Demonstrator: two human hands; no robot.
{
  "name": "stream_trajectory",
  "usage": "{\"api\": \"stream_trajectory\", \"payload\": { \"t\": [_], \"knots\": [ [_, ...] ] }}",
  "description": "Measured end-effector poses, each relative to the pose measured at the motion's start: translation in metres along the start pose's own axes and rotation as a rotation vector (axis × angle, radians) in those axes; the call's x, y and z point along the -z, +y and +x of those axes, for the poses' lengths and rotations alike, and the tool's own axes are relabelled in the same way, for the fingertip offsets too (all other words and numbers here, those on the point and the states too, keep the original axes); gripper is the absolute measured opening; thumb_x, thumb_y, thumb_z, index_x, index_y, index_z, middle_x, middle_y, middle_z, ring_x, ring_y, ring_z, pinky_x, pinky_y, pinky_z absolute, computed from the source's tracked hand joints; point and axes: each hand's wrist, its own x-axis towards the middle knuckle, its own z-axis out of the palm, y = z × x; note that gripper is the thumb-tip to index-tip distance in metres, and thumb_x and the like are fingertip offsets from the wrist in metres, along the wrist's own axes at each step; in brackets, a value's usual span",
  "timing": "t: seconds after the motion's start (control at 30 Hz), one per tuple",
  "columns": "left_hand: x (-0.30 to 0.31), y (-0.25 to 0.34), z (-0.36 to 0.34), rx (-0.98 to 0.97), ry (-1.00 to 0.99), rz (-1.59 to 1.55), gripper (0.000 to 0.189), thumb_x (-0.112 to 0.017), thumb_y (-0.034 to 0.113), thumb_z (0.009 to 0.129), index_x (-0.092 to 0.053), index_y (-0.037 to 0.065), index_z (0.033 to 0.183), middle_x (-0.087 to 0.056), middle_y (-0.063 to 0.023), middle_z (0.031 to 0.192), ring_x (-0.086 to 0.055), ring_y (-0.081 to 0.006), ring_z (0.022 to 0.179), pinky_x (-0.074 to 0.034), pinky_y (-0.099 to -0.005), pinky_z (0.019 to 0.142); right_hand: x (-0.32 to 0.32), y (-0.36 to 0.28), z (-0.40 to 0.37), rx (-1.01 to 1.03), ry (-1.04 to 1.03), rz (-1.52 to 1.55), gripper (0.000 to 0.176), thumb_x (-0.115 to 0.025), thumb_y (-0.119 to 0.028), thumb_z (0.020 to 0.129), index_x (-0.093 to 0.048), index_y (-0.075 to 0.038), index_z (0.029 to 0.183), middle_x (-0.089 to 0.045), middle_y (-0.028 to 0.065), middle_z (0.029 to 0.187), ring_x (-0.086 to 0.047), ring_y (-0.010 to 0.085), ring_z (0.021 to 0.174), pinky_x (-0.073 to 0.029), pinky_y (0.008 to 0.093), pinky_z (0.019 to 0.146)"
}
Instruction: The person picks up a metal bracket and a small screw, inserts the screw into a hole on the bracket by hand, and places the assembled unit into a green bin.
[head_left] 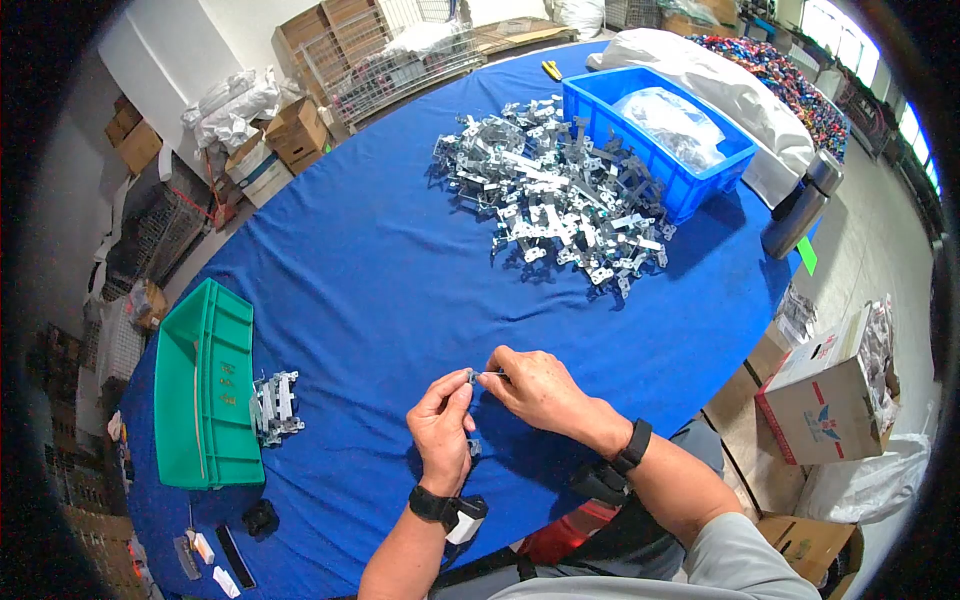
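Observation:
Near the front edge of the blue cloth, my left hand pinches a small metal part, mostly covered by the fingers. Close on its right, my right hand has its fingers closed at the same part. Another bit of metal shows just below my left palm. Beyond the hands lies a large heap of metal brackets. A smaller stack of brackets sits on the left, beside a green bin.
A blue crate with a plastic bag stands behind the heap. A steel bottle is at the right edge. Small items, one a black strip, lie at front left. An open carton stands right of the table.

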Motion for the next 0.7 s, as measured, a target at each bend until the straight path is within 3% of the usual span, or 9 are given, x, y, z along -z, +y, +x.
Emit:
{"api": "stream_trajectory", "payload": {
  "t": [0.17,0.23,0.43,0.57,0.7],
  "knots": [
    [0.0009,-0.0020,0.0006,-0.006,-0.003,0.000,0.017,-0.067,-0.001,0.090,-0.071,-0.001,0.106,-0.070,-0.0080,0.103,-0.055,-0.0045,0.059,-0.044,-0.0170,0.048,0.0033,-0.0010,0.0015,-0.073,-0.094,-0.094,0.030,-0.062,-0.026,0.094,-0.057,0.000,0.081,-0.062,0.0194,0.065,-0.063,0.0408,0.065,-0.047,0.0494,0.058],
    [0.0014,-0.0031,0.0009,-0.014,-0.011,-0.005,0.017,-0.067,-0.001,0.090,-0.071,-0.001,0.106,-0.070,-0.0080,0.103,-0.055,-0.0044,0.060,-0.044,-0.0170,0.048,-0.0005,0.0014,0.0006,0.000,0.010,0.057,0.035,-0.057,-0.033,0.097,-0.057,-0.001,0.083,-0.064,0.0225,0.071,-0.064,0.0443,0.070,-0.049,0.0542,0.059],
    [0.0010,-0.0040,0.0016,-0.023,-0.003,-0.024,0.016,-0.067,-0.001,0.090,-0.071,-0.001,0.106,-0.070,-0.0081,0.102,-0.055,-0.0046,0.059,-0.044,-0.0171,0.048,0.0010,0.0014,0.0019,-0.053,-0.079,-0.124,0.027,-0.063,-0.025,0.094,-0.056,0.000,0.084,-0.062,0.0187,0.067,-0.063,0.0398,0.065,-0.047,0.0487,0.058],
    [0.0013,-0.0019,0.0009,-0.018,-0.015,-0.025,0.016,-0.067,-0.001,0.090,-0.071,-0.002,0.106,-0.071,-0.0079,0.101,-0.055,-0.0046,0.059,-0.044,-0.0173,0.047,-0.0010,0.0018,0.0015,0.015,0.014,0.016,0.030,-0.059,-0.029,0.096,-0.057,-0.002,0.085,-0.065,0.0204,0.072,-0.065,0.0427,0.070,-0.050,0.0525,0.060],
    [0.0011,-0.0050,0.0020,-0.018,0.004,-0.040,0.016,-0.067,0.000,0.090,-0.071,-0.002,0.106,-0.070,-0.0074,0.099,-0.055,-0.0045,0.058,-0.043,-0.0177,0.047,0.0067,-0.0017,0.0025,-0.038,-0.088,-0.047,0.027,-0.061,-0.028,0.094,-0.057,-0.002,0.087,-0.066,0.0210,0.076,-0.065,0.0421,0.073,-0.050,0.0519,0.060]
  ]
}}
